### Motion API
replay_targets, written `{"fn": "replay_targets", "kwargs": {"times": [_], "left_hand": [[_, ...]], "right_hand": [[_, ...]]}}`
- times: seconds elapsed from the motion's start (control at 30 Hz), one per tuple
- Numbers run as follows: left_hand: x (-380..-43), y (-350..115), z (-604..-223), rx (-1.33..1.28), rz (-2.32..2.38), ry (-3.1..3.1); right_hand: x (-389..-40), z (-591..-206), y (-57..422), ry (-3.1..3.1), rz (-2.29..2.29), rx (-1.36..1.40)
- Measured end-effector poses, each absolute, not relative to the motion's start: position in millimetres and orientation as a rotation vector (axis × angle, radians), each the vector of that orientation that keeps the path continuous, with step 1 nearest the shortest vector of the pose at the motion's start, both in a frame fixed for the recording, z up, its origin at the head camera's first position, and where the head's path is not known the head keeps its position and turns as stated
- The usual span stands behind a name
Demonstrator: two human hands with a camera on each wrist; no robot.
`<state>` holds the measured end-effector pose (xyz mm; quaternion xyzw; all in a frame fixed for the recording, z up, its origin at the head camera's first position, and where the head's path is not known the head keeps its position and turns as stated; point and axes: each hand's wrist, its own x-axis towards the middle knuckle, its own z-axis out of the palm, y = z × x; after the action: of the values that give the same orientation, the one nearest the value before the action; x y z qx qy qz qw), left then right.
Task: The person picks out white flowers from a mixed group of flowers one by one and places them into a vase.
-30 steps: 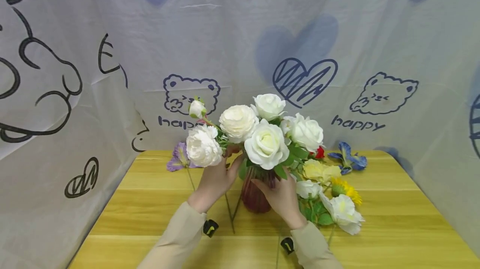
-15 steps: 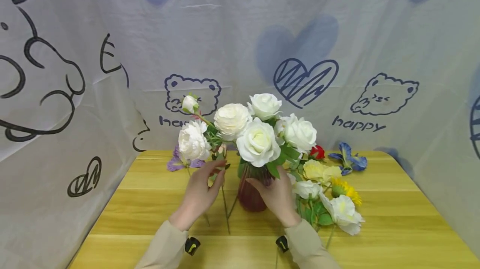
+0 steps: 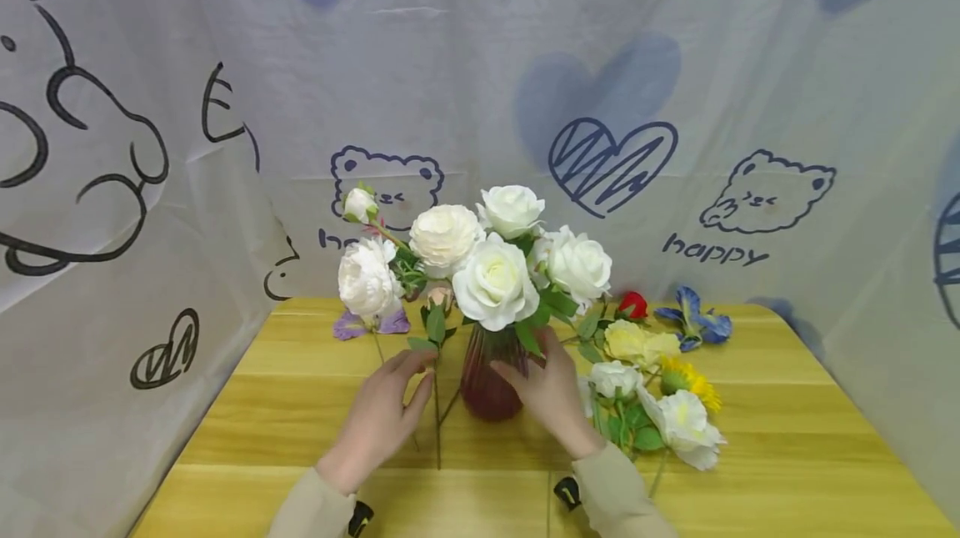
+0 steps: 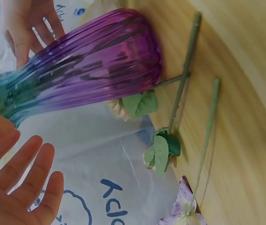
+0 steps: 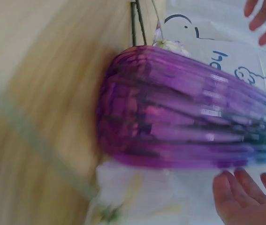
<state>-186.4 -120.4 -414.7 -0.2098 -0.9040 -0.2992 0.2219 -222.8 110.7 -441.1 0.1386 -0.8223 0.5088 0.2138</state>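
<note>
A ribbed purple glass vase [image 3: 491,379] stands upright on the table, turning teal near its neck. It holds several white artificial flowers, among them a rose [image 3: 496,281], a peony [image 3: 367,278] and a bud [image 3: 361,205]. Beside the vase, my right hand [image 3: 555,392] is against its right side, fingers loosely extended and the thumb across its front. My left hand [image 3: 382,413] is apart from the vase, fingers relaxed and holding nothing. Just beyond its fingertips lies a pale flower with green leaves [image 4: 161,152], its stem pointing toward me.
On the right lie several loose flowers: a yellow bloom [image 3: 641,344], a sunflower [image 3: 690,382], a white flower [image 3: 686,429], a red one [image 3: 633,304] and a blue iris [image 3: 697,317]. A purple flower [image 3: 393,323] lies at the back left. A printed curtain [image 3: 480,104] hangs behind the table.
My left hand has drawn away from the flowers, down and left. The vase and its bouquet have shifted left, with my right hand staying beside it.
</note>
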Motion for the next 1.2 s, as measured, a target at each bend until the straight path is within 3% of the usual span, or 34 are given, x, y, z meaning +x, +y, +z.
{"fn": "replay_targets", "kwargs": {"times": [0.6,0.8,1.2], "left_hand": [[-158.3,-89.9,-430.4,-1.078,-0.452,-2.678],[-154.8,-78.9,-436.8,-1.189,-0.400,-2.651],[-152.4,-70.5,-444.4,-1.235,-0.428,-2.583]], "right_hand": [[-169.9,-439.2,198.4,-2.757,1.557,0.326],[-166.5,-450.8,207.5,-2.826,1.914,0.472],[-169.9,-470.1,198.6,-2.633,2.524,0.230]]}}
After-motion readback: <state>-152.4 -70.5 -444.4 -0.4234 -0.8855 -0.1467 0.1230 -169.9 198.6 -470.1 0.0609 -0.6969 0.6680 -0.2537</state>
